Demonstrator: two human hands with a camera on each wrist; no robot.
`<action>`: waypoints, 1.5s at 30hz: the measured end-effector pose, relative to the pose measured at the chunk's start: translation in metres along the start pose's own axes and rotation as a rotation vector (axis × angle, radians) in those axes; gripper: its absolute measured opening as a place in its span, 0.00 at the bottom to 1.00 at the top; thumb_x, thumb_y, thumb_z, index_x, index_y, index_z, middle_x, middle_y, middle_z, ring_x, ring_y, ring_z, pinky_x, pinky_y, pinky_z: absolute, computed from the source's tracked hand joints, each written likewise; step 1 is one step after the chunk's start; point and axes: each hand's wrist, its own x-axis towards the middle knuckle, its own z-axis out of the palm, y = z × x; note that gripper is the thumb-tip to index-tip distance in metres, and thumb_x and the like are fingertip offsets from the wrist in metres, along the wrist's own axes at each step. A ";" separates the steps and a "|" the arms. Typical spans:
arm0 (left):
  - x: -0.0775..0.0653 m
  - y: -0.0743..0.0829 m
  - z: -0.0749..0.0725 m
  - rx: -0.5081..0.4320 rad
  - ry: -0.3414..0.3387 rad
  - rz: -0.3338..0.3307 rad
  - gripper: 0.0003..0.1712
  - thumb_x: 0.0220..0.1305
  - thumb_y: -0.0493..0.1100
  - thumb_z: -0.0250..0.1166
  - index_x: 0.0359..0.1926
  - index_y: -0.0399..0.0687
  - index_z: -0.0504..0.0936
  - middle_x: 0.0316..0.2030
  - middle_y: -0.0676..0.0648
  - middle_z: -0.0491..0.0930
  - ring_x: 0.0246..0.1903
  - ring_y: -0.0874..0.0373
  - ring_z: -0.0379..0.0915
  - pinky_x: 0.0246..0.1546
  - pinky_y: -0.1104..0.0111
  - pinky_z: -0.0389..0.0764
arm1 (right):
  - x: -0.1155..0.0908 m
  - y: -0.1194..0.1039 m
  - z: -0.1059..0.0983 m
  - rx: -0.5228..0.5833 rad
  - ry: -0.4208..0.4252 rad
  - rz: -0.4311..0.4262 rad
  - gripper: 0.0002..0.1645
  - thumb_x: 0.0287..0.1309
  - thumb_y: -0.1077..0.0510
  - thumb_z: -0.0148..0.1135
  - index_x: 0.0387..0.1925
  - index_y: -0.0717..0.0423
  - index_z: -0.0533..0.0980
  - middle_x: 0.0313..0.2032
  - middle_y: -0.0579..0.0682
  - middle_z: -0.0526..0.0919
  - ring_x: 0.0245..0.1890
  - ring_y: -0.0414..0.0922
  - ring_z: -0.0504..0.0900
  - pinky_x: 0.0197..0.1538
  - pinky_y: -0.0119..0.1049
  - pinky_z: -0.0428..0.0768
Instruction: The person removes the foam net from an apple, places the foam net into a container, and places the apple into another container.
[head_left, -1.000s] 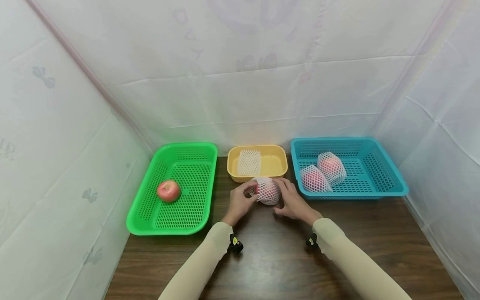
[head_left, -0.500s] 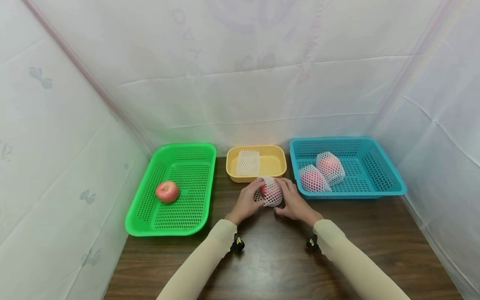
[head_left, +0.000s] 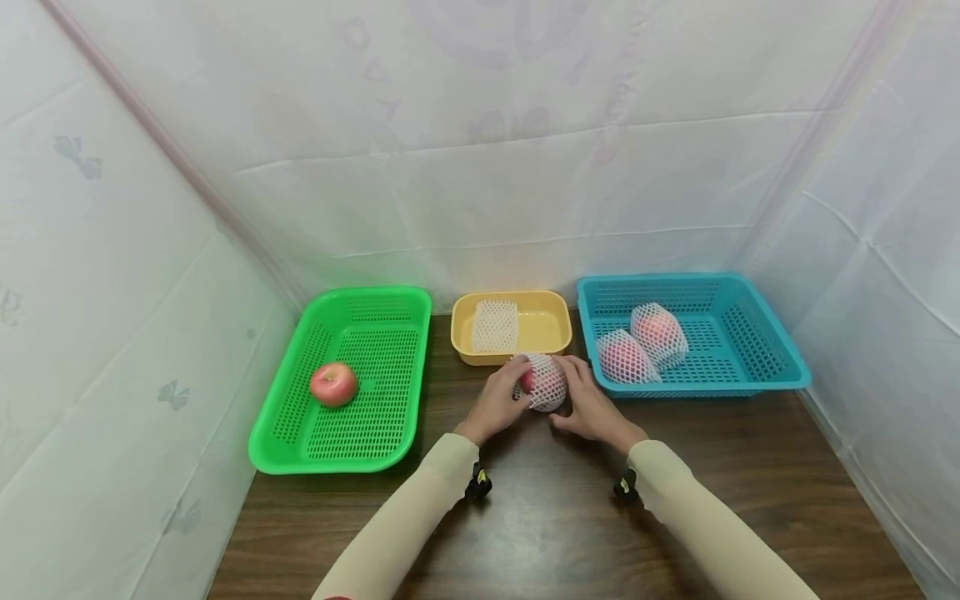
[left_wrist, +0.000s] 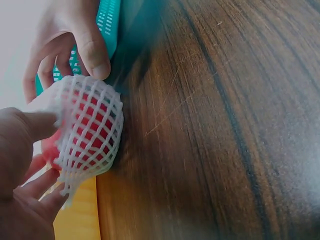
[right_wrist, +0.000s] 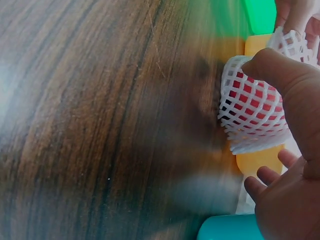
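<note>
A red apple (head_left: 527,382) sits partly inside a white foam fruit net (head_left: 548,387) on the table, between both hands in the head view. My left hand (head_left: 497,403) pinches the net's open edge at the apple's left side; the left wrist view shows thumb and fingers at that loose rim, with bare red skin (left_wrist: 50,147) between them. From the other side my right hand (head_left: 589,406) curves round the netted apple, its thumb (right_wrist: 272,67) touching the mesh in the right wrist view. The apple's far side is hidden.
A green basket (head_left: 265,433) at left holds one bare apple (head_left: 333,384). Behind the hands, a yellow tray (head_left: 551,329) holds a flat foam net (head_left: 496,326). Two netted apples (head_left: 627,360) lie in the blue basket (head_left: 772,354) at right. White curtains (head_left: 480,200) stand behind.
My left hand has shifted a little right, bringing the net's edge along over the apple. More mesh now covers its front than half a second ago. The right hand has hardly moved.
</note>
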 end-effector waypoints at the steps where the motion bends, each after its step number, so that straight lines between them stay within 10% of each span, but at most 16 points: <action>1: 0.001 0.001 0.000 0.012 0.003 0.008 0.14 0.61 0.31 0.72 0.45 0.41 0.78 0.52 0.43 0.77 0.50 0.51 0.76 0.53 0.62 0.78 | 0.000 0.000 0.000 0.001 -0.002 0.008 0.65 0.50 0.57 0.81 0.79 0.50 0.48 0.73 0.60 0.50 0.71 0.57 0.62 0.70 0.57 0.68; 5: 0.005 0.004 0.002 0.078 0.013 0.017 0.12 0.60 0.30 0.71 0.40 0.41 0.76 0.44 0.45 0.74 0.41 0.53 0.72 0.43 0.62 0.77 | 0.000 -0.001 0.000 0.009 -0.004 0.031 0.64 0.50 0.57 0.80 0.79 0.50 0.48 0.73 0.60 0.50 0.70 0.58 0.64 0.70 0.58 0.68; 19: 0.014 0.009 0.016 0.207 0.017 -0.103 0.32 0.53 0.32 0.77 0.59 0.38 0.77 0.62 0.44 0.73 0.60 0.50 0.73 0.63 0.60 0.75 | 0.001 -0.001 0.004 0.018 -0.011 0.048 0.65 0.50 0.58 0.81 0.79 0.49 0.47 0.73 0.61 0.51 0.70 0.59 0.63 0.71 0.58 0.67; 45: 0.004 0.006 0.012 0.079 0.055 -0.113 0.31 0.43 0.27 0.78 0.52 0.32 0.78 0.62 0.38 0.66 0.60 0.45 0.69 0.62 0.58 0.75 | 0.002 -0.001 0.002 -0.031 0.011 0.006 0.64 0.50 0.58 0.80 0.79 0.50 0.48 0.73 0.61 0.52 0.72 0.59 0.62 0.69 0.57 0.69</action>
